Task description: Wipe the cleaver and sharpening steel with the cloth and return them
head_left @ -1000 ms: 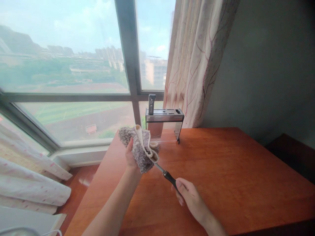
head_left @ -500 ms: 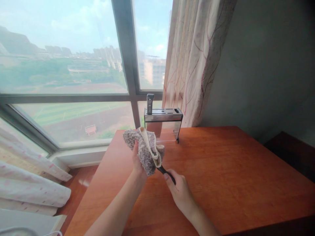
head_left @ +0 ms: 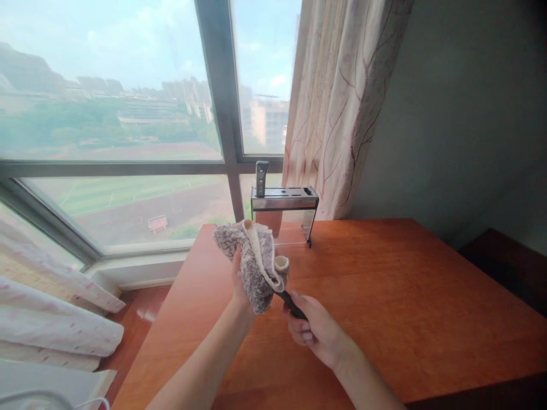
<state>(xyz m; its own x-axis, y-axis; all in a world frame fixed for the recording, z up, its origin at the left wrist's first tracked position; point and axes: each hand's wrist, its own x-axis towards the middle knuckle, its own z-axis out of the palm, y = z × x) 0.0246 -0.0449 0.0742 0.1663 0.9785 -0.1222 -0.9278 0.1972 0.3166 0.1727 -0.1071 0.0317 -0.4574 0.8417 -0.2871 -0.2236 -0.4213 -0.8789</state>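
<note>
My left hand (head_left: 240, 282) is closed on a fluffy grey cloth (head_left: 256, 279) with a pale edge, held folded above the table. My right hand (head_left: 315, 326) grips a black handle (head_left: 293, 304), its fingers curled around it. The handle's far end runs into the folds of the cloth, so whatever it belongs to is hidden there. Behind the cloth, a metal-topped knife rack (head_left: 285, 200) with clear sides stands on the table. A grey knife handle (head_left: 261, 179) sticks up from its left end.
The brown wooden table (head_left: 384, 302) spreads out beneath both hands. A large window (head_left: 111, 125) is at the left and ahead, with a patterned curtain (head_left: 337, 102) beside it. More curtain fabric (head_left: 55, 319) hangs at the lower left, near a white surface (head_left: 47, 384).
My right hand has turned on the black handle, so more of its curled fingers show. The cloth's lower fold has shifted slightly right and down. The rack has stayed in place.
</note>
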